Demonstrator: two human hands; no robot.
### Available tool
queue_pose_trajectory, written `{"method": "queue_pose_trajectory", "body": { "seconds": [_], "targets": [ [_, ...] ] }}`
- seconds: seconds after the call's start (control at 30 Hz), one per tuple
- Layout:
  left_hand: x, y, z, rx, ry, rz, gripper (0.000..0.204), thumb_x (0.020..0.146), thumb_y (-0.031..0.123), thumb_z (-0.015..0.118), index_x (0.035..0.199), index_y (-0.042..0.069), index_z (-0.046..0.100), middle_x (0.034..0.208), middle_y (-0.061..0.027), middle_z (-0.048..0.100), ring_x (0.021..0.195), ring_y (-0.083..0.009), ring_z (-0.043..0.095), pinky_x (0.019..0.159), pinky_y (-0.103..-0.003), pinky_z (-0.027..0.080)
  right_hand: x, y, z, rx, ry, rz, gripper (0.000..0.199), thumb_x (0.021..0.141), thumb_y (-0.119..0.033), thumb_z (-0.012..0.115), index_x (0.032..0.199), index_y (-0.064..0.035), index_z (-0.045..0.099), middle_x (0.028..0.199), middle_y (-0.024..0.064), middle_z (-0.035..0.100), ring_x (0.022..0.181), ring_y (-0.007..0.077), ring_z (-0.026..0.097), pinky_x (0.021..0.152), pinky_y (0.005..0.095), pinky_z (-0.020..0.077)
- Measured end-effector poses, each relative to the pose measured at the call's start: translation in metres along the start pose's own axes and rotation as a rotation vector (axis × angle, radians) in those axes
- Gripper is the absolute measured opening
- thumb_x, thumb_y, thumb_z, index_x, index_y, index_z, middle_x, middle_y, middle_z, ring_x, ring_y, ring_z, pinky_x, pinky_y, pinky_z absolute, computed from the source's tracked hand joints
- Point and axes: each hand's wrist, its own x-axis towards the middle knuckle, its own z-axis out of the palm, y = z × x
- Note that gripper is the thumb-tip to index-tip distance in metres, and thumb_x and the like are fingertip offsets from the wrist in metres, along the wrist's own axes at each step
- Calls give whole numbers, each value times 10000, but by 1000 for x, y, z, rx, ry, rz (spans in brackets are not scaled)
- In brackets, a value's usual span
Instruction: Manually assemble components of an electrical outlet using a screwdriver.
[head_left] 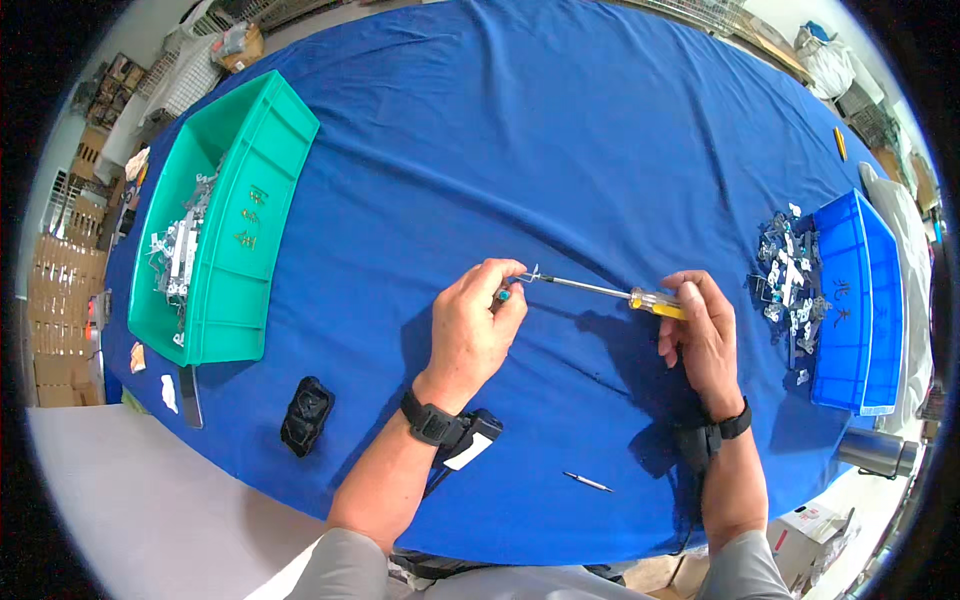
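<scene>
Blue cloth (440,130), creased across its width, covers the counter (560,530). Over its middle, the left grip (470,325) is closed, its fingertips holding a small bent metal piece (531,275); a teal-ended object (503,294), mostly hidden, shows between thumb and fingers. The right grip (705,335) is closed around the yellow-and-clear handle of a screwdriver (657,303), whose shaft points left with its tip at the metal piece. Both wrists wear black straps, and a black device (480,430) with a plain white patch sits against the left one. Nearer the person lies a slim silver pen-like tool (588,482); to the left is a dark, lumpy object (307,416). Farther left, a green bin (238,290) holds metal parts (180,250) and bears large yellowish handwritten characters on its side wall. On the right, a pile of small metal parts (790,275) lies beside a blue bin (865,310) marked with dark handwritten characters; the print on a pale label (878,409) at its lower edge is too small to read. Beyond the counter stand stacked brown boxes (65,310), wire racks and a white bag (826,65).
</scene>
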Motion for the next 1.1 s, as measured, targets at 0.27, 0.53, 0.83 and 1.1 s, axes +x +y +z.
{"method": "queue_pose_trajectory", "body": {
  "seconds": [0.27, 0.53, 0.83, 1.1],
  "targets": [
    [-1, 2, -2, 2, -20, -8, 145, 871, 42, 655, 1013, 30, 678, 702, -44, 608, 575, -80, 517, 523, -268, 417, 2, 7, 17, 47, 32, -320, 289, 939, -75, 615, 1202, -7, 516, 966, 84, 595, 726, 115, 596, 532, 225, 489],
    [2, -5, 1, 24, -14, 7, 146, 878, 23, 650, 1021, 27, 679, 720, -18, 628, 604, -39, 512, 529, -242, 416, 8, 12, 3, 23, -36, -267, 302, 971, -118, 595, 1236, -19, 487, 922, 64, 593, 747, 111, 595, 598, 248, 522],
    [-5, -11, 2, -60, -92, -201, 165, 946, 33, 591, 1108, 23, 624, 729, 27, 567, 542, -21, 474, 455, -200, 372, 2, 5, -10, -90, -111, -121, 325, 1003, -213, 568, 1245, -8, 495, 877, 74, 618, 652, 108, 609, 541, 239, 518],
    [-5, 3, 5, -93, -81, -250, 142, 938, 23, 589, 1071, 7, 637, 707, 28, 553, 526, -15, 464, 446, -202, 354, 5, 11, -3, -44, -46, -330, 337, 998, -256, 577, 1205, -2, 498, 821, 53, 627, 613, 98, 598, 506, 247, 499]
  ]
}}
